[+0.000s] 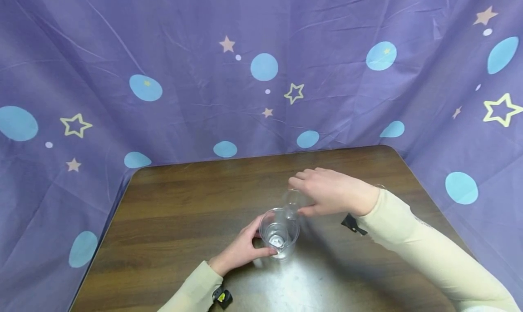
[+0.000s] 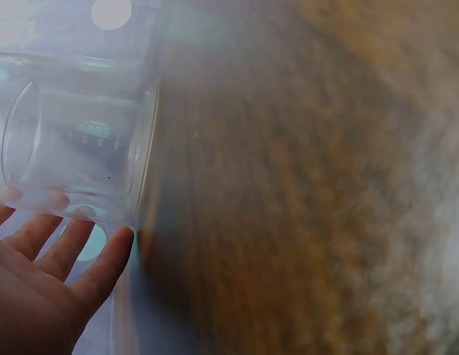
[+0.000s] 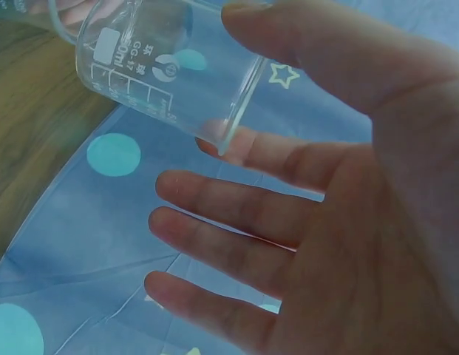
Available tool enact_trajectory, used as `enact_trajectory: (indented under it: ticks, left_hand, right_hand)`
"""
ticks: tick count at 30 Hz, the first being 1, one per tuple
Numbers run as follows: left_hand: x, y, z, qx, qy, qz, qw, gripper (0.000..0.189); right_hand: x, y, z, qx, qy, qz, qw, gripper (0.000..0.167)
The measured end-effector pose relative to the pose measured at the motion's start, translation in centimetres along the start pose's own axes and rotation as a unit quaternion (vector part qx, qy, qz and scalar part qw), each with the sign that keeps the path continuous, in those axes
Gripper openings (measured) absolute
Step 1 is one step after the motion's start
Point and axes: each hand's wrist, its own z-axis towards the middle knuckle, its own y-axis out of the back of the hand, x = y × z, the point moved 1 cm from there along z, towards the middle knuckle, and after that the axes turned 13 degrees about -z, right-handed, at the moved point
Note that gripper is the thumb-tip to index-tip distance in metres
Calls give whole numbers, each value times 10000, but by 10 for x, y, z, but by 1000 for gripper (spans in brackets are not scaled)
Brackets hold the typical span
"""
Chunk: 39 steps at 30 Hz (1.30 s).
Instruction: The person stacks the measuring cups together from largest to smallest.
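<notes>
A large clear glass beaker (image 1: 265,219) stands upright on the table, with a smaller glass ring visible inside it. My left hand (image 1: 243,247) holds it from the left side, thumb near the front and fingers behind. In the left wrist view, the fingertips touch the beaker wall (image 2: 81,148). Above its far right rim, my right hand (image 1: 324,189) pinches a small glass beaker (image 3: 162,70) with white printed marks. Thumb and index finger grip one edge; the other fingers extend away from the glass. This small beaker tilts, its lower end overlapping the large beaker's rim in the head view.
Both hands are over a brown wood-grain table (image 1: 175,198) with rounded far corners. A purple curtain (image 1: 184,53) with stars and blue dots encloses it at the back and sides. A clear curved edge (image 1: 380,185) shows just behind the right sleeve.
</notes>
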Motion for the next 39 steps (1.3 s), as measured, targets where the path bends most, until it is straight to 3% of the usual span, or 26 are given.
enact_trajectory:
  ticks: [20, 39]
  left_hand:
    - [-3, 1, 0, 44, 317, 43, 9995, 92]
    - [-4, 1, -1, 18, 212, 96, 9997, 91]
  right_hand:
    - [19, -15, 16, 147, 506, 52, 9986, 53]
    - [29, -43, 27, 218, 730, 6, 9971, 53]
